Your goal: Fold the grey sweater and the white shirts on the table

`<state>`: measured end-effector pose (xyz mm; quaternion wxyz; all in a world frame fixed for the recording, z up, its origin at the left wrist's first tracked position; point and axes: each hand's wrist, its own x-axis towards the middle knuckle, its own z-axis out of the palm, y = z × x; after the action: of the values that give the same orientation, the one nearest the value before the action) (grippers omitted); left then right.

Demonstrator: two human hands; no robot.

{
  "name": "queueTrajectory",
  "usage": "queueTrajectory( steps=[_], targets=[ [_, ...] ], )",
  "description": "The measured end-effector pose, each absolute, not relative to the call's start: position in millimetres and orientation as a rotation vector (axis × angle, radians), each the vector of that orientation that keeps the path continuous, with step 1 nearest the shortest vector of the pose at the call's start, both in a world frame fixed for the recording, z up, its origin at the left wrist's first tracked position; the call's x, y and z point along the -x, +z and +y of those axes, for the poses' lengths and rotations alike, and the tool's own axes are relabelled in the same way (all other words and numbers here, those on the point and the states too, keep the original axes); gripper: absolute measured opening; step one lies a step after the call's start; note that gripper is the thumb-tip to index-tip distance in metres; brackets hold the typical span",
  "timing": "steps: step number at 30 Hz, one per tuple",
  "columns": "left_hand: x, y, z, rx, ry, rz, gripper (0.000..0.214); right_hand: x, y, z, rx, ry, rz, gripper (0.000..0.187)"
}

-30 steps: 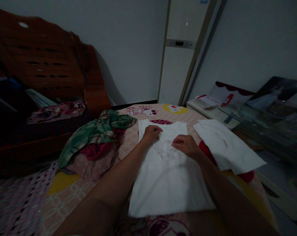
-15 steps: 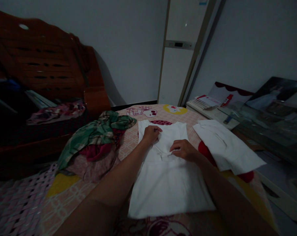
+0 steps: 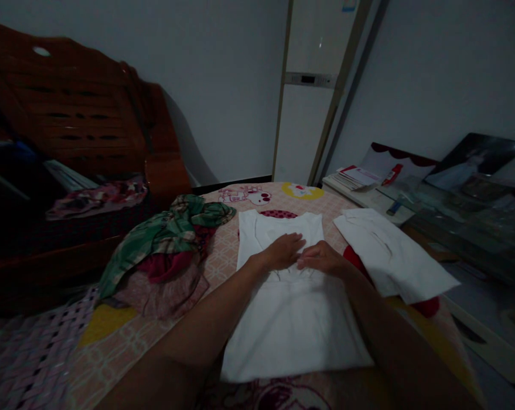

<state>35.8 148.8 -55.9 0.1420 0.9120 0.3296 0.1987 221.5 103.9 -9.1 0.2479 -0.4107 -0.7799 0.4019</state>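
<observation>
A sleeveless white dress [image 3: 295, 330] lies spread out on the patterned cloth, its neckline at the far end. My left hand [image 3: 284, 251] rests on the bodice, fingers stretched out and lying flat on the fabric. Close beside it on the right, my right hand [image 3: 324, 259] has its fingers drawn together at the bodice, pinching the fabric near the waist. Small creases show just below both hands. A folded white garment [image 3: 394, 256] lies to the right of the dress.
A heap with a green plaid garment [image 3: 155, 236] lies on the left of the cloth [image 3: 223, 250]. Behind it stands a carved wooden bench [image 3: 167, 171]. Glass shelving [image 3: 466, 210] stands on the right, and a tall white air conditioner [image 3: 304, 131] at the back.
My left hand has moved right and nearer me, from the upper left of the bodice to beside my right hand, and its fingers have straightened. My right hand has barely shifted.
</observation>
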Motion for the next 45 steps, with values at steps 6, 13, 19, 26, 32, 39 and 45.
queueTrajectory(
  steps=[6,13,19,26,32,39,45],
  targets=[
    [-31,-57,149,-2.663,0.432,1.0,0.058,-249,0,120,1.203,1.032,-1.592,0.038],
    [-30,-47,146,-2.654,0.28,0.938,0.069,-256,-10,117,1.552,1.211,-1.855,0.025],
    [-30,-48,146,-2.657,0.279,0.97,0.069,-251,4,110,1.447,1.348,-1.817,0.02],
    [-26,-52,149,-2.584,0.403,0.953,0.062,-232,-8,105,1.561,1.351,-2.01,0.011],
    [-24,-51,151,-2.511,0.506,0.934,0.056,-235,-2,107,1.582,1.326,-2.001,0.016],
    [-27,-41,150,-2.296,0.64,0.805,0.055,-229,-7,105,1.489,1.37,-2.091,0.012],
    [-35,-49,145,-2.453,0.404,0.814,0.063,-222,-18,107,1.427,1.302,-2.109,0.015]
  ],
)
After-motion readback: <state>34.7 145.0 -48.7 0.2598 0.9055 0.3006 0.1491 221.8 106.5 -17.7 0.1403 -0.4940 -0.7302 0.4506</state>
